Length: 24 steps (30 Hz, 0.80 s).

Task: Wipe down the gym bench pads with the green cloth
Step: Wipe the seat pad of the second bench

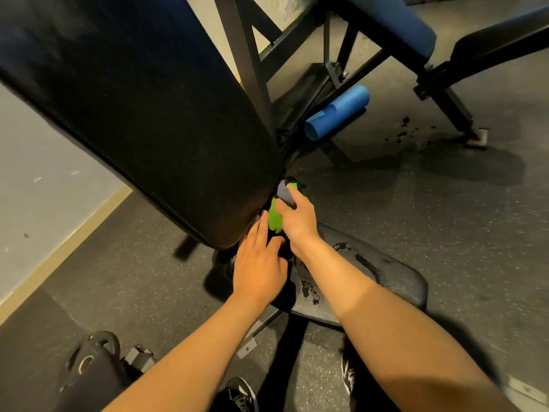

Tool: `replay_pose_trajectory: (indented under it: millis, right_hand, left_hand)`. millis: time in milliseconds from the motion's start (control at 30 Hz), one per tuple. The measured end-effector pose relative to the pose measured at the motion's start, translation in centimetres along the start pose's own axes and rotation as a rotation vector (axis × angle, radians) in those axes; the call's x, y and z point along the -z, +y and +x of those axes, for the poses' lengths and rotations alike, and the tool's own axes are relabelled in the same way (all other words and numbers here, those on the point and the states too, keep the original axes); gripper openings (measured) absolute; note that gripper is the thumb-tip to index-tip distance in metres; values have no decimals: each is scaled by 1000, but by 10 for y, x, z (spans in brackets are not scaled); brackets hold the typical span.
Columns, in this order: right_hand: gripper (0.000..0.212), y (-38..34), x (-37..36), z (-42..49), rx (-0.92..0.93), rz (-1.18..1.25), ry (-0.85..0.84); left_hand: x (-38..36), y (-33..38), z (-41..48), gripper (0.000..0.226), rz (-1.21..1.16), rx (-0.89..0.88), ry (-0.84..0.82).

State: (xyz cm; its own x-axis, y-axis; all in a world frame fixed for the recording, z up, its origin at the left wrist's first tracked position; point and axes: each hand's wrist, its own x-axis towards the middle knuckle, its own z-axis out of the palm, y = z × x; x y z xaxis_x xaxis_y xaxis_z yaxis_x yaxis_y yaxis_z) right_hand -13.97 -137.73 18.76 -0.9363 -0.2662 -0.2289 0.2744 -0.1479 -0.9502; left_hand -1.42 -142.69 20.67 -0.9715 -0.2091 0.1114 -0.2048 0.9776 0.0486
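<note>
Most of the cloth (274,218) lies hidden under the right hand (297,221) and behind the back pad (142,114), which runs off the top and left edges. The right forearm (371,304) covers part of the seat pad (392,272). A shoe (242,394) is cut by the bottom edge.

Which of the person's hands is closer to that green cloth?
Right. The right hand holds the green cloth at the backrest pad's lower end; the left hand is just below-left of it, fingers straight.
</note>
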Motion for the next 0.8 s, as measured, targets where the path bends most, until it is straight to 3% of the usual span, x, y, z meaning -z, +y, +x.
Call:
replay_pose_trajectory:
  millis: [133, 233, 300, 467, 567, 633, 800]
  right_hand:
    - [36, 10, -15, -18, 113, -68, 55]
    - [16, 37, -21, -26, -139, 200, 254]
    - [19, 52, -21, -26, -317, 297, 355]
    - [43, 76, -13, -17, -340, -224, 186]
    - [46, 70, -12, -14, -357, -222, 176]
    - [46, 60, -15, -19, -286, -159, 188]
    - [42, 16, -17, -33, 135, -221, 50]
  left_hand:
    - [-1, -14, -25, 41, 83, 28, -18]
    - [-4, -21, -31, 40, 68, 22, 9]
    - [-5, -21, -31, 33, 42, 17, 30]
    - [-10, -19, -30, 19, 48, 34, 42]
    - [-12, -18, -29, 16, 54, 27, 61]
    - [-11, -17, -28, 14, 54, 27, 66]
    - [-10, -16, -30, 9, 32, 18, 93]
